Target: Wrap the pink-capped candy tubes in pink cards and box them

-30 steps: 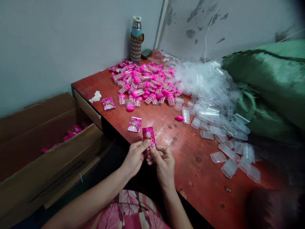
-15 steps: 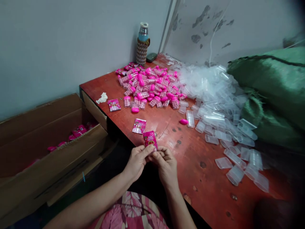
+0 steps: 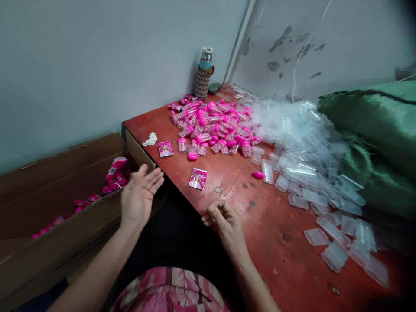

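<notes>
My left hand [image 3: 139, 197] is open, palm up with fingers spread, beside the cardboard box [image 3: 97, 212]. A pink packet [image 3: 116, 167] is above the pink items inside that box, not touching my hand. At the table's near edge my right hand [image 3: 225, 223] has thumb and fingers pinched together; whatever they hold, if anything, is too small to tell. One pink sachet [image 3: 198, 178] lies flat just beyond it, and another sachet [image 3: 165, 149] lies farther left. Pink-capped containers of small balls [image 3: 211, 125] are heaped behind them.
Clear plastic tubes [image 3: 302, 169] are piled on the right of the red table [image 3: 234, 186], beside a green sack [image 3: 377, 143]. A bottle in a knitted cover [image 3: 203, 78] stands at the back. White crumpled tissue [image 3: 150, 139] lies near the left edge.
My left hand has let go of the pink packet and moved left to the box, its fingers now spread. My right hand stays near the table edge. The view has shifted slightly.
</notes>
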### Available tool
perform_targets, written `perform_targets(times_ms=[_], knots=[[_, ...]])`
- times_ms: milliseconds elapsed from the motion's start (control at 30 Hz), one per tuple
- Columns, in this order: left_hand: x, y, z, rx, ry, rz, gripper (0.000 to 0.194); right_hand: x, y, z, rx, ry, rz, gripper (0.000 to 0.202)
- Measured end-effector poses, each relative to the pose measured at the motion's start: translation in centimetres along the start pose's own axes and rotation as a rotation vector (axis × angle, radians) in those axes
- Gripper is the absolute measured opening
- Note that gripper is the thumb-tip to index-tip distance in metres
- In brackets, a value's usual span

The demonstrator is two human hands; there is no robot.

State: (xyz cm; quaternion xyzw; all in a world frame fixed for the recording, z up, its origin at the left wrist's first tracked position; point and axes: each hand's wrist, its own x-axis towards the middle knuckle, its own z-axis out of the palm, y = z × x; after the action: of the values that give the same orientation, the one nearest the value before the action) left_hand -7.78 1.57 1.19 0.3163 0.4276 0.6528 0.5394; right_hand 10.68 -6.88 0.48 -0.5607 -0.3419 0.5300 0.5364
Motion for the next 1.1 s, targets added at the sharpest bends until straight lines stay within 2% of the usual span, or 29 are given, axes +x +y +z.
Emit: perform_targets(times_ms=[67,133,167,233,300,433,533,633,700,767,800,900,967,1000,1067,1100], knots=[[0.5,-1.9,0.6,0.358,-0.178,0.083,0.044,0.2,0.1,-0.5,-0.042,-0.004,-0.008,0.019],[0.7,-4.1,1.8,0.739,-0.393,0.266,0.04,0.3,0.1,-0.8,-0.078,-0.02,-0.011,0.019],[0.9,-5.2,2.5,0.882,-0.455,0.362,0.039,0.3,0.1,-0.9,-0.096,-0.028,-0.01,0.018],[1.1,-6.7,3.5,1.104,-0.527,0.498,0.035,0.4,-0.1,-1.1,-0.132,-0.039,-0.012,0.018],[1.4,-7.6,4.0,1.226,-0.527,0.578,0.028,0.6,-0.4,-1.4,-0.162,-0.039,-0.017,0.019],[1.7,-8.1,3.8,1.248,-0.473,0.637,0.023,2.2,-1.0,-1.9,-0.218,-0.032,-0.047,0.019],[1.4,-8.2,3.5,1.196,-0.435,0.681,0.024,4.1,-1.0,-1.7,-0.231,0.027,-0.091,0.02],[0.5,-7.8,3.9,1.118,-0.437,0.723,0.027,5.9,-0.9,-0.9,-0.115,0.034,-0.118,0.036],[-0.4,-7.1,4.3,1.023,-0.483,0.709,0.028,6.6,-0.9,-0.4,-0.019,0.002,-0.125,0.036],[-1.1,-6.3,4.9,0.884,-0.502,0.6,0.03,6.9,-1.1,-0.2,0.049,0.001,-0.137,0.028],[-1.4,-5.9,5.1,0.797,-0.484,0.493,0.033,7.0,-1.2,-0.3,0.073,0.016,-0.146,0.026],[-1.7,-5.0,5.7,0.48,-0.439,-0.02,0.045,6.9,-1.6,-1.2,0.093,0.003,-0.127,0.028],[-1.7,-4.7,6.0,0.272,-0.518,-0.35,0.041,6.6,-1.8,-1.9,0.042,-0.059,-0.084,0.031],[-1.8,-4.6,6.2,0.194,-0.57,-0.464,0.037,6.5,-1.9,-2.2,-0.001,-0.094,-0.064,0.032],[-2.0,-4.6,6.5,0.111,-0.624,-0.589,0.029,6.2,-2.1,-2.8,-0.105,-0.164,-0.032,0.033],[-2.1,-4.6,6.7,0.102,-0.612,-0.614,0.026,6.2,-2.3,-3.1,-0.163,-0.201,-0.021,0.032]])
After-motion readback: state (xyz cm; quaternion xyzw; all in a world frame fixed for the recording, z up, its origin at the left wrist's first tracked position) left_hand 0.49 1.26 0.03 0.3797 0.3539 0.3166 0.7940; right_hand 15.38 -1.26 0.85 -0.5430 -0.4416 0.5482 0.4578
